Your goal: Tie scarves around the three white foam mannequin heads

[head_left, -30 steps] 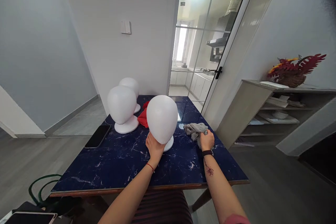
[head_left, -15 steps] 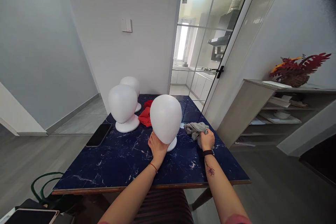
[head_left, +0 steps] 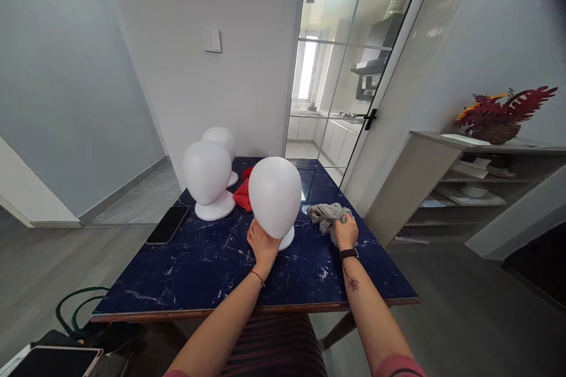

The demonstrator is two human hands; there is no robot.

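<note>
A white foam mannequin head [head_left: 275, 194] stands on its round base near the middle of the blue marbled table [head_left: 198, 283]. My left hand [head_left: 262, 241] is closed around its neck, with the fingers partly hidden behind the head. To the right, my right hand [head_left: 346, 232] grips a crumpled grey cloth [head_left: 326, 214] that lies on the tabletop. Behind the held head is a red cloth [head_left: 243, 194], partly covered from view. Two more white mannequin heads, a nearer one [head_left: 207, 174] and a farther one [head_left: 221, 140], stand at the back left.
A black phone [head_left: 168, 225] lies at the table's left edge. Another phone [head_left: 62, 361] and a bag with green handles [head_left: 73, 312] are at the lower left. Beyond the table are a glass door [head_left: 331, 82] and a shelf unit [head_left: 424, 171] on the right.
The held mannequin head and my left hand have shifted slightly left. My right hand and the grey cloth have also moved a little left; both grips look the same.
</note>
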